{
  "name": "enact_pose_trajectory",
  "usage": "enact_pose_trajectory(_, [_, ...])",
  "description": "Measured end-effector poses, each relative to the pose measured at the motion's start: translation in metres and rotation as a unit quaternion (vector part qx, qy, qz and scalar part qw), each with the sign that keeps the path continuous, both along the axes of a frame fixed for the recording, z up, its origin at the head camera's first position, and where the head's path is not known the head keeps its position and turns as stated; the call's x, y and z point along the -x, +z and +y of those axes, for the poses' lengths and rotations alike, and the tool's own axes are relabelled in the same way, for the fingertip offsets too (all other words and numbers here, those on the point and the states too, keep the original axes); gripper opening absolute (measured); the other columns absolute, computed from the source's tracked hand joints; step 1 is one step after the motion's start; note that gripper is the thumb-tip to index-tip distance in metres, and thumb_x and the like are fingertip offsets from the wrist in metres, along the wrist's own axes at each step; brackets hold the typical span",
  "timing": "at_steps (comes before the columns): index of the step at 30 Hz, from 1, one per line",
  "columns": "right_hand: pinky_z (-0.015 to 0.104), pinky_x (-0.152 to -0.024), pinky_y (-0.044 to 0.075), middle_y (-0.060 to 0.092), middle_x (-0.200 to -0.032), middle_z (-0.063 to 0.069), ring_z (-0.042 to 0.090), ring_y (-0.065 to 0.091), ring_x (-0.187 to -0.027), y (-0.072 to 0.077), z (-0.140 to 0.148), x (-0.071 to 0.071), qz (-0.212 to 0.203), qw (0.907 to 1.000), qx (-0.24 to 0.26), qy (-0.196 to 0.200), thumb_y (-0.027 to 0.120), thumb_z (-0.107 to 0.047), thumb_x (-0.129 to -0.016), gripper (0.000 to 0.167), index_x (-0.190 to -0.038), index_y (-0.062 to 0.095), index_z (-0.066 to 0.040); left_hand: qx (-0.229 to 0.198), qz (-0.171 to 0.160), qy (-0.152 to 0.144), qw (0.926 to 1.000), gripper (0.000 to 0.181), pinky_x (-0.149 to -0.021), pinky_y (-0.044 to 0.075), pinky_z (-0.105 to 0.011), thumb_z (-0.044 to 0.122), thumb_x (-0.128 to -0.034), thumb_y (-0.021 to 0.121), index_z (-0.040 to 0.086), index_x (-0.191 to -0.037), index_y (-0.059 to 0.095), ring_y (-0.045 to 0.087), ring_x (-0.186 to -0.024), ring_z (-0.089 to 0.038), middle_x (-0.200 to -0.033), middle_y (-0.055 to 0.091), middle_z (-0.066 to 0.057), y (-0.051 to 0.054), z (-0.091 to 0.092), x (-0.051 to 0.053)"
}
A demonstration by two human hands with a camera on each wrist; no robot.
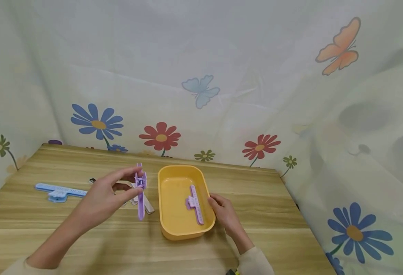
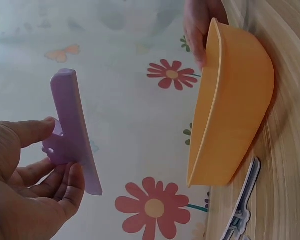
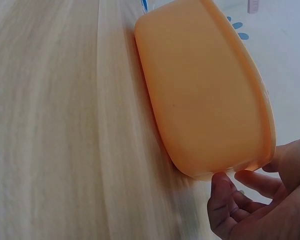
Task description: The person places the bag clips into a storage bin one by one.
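Observation:
My left hand pinches a purple bag clip by its grip tabs, between thumb and fingers. The clip hangs in the air, just left of a yellow plastic tub on the table. At the tub's right side, my right hand holds the rim, with the thumb at the edge and the fingers against the outer wall. Inside the tub lies another purple bag clip. Behind the left hand, a blue bag clip and a whitish clip lie on the table; the hand partly covers them.
The wood-grain table meets a hanging sheet printed with flowers and butterflies at the back and sides. A small dark object lies beyond the left hand. A black and yellow item shows at the bottom edge, by the right sleeve.

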State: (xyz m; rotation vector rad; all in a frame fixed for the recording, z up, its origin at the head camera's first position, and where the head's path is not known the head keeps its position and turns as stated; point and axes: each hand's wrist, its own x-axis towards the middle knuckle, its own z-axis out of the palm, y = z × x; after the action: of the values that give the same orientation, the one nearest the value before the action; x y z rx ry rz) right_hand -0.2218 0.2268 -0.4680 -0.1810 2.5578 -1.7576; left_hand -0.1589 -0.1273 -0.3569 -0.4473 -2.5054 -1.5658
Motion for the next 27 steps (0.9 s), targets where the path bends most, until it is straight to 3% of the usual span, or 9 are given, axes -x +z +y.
enact_pose_trajectory(6, [0.048,-0.098,0.054,0.065,-0.132,0.022,0.033,0.064,-0.117,-0.001,0.000,0.001,-0.004,1.0000,-0.006,-0.001,0.055,-0.022,-0.108,0.040,-0.138,0.062,0.004,-0.007,0.007,-0.009,0.9999,0.056,-0.087,0.055,-0.019,0.019,-0.0959,0.077,0.004,-0.146,0.056,0.064,-0.111,-0.027,-0.132,0.064,-0.011,-0.004,0.011,0.005])
enact_pose_trajectory(12, [0.047,-0.096,0.055,0.066,-0.131,0.024,0.035,0.064,-0.116,-0.003,0.001,0.002,-0.002,1.0000,-0.005,0.005,0.054,-0.021,-0.109,0.040,-0.137,0.062,0.005,-0.014,0.015,-0.018,0.9996,0.054,-0.089,0.057,-0.024,0.020,-0.0953,0.077,0.004,-0.144,0.058,0.064,-0.112,-0.026,-0.133,0.064,-0.011,-0.010,0.022,0.010])
enact_pose_trajectory(18, [0.052,-0.097,0.054,0.064,-0.132,0.027,0.038,0.063,-0.117,-0.002,0.001,0.002,-0.006,1.0000,0.002,0.006,0.053,-0.019,-0.109,0.040,-0.138,0.060,0.008,-0.021,0.003,-0.022,0.9995,0.054,-0.091,0.058,-0.032,0.020,-0.0948,0.078,0.003,-0.142,0.058,0.064,-0.113,-0.026,-0.132,0.065,-0.011,-0.017,0.033,0.018])
enact_pose_trajectory(27, [0.059,-0.098,0.051,0.061,-0.132,0.033,0.047,0.060,-0.119,0.032,-0.011,-0.016,-0.005,0.9999,-0.001,0.014,0.051,-0.009,-0.108,0.036,-0.135,0.059,0.014,-0.020,-0.025,-0.030,0.9990,0.053,-0.092,0.057,-0.031,0.015,-0.0945,0.077,0.002,-0.142,0.058,0.064,-0.112,-0.026,-0.132,0.065,-0.012,-0.026,0.051,0.030])
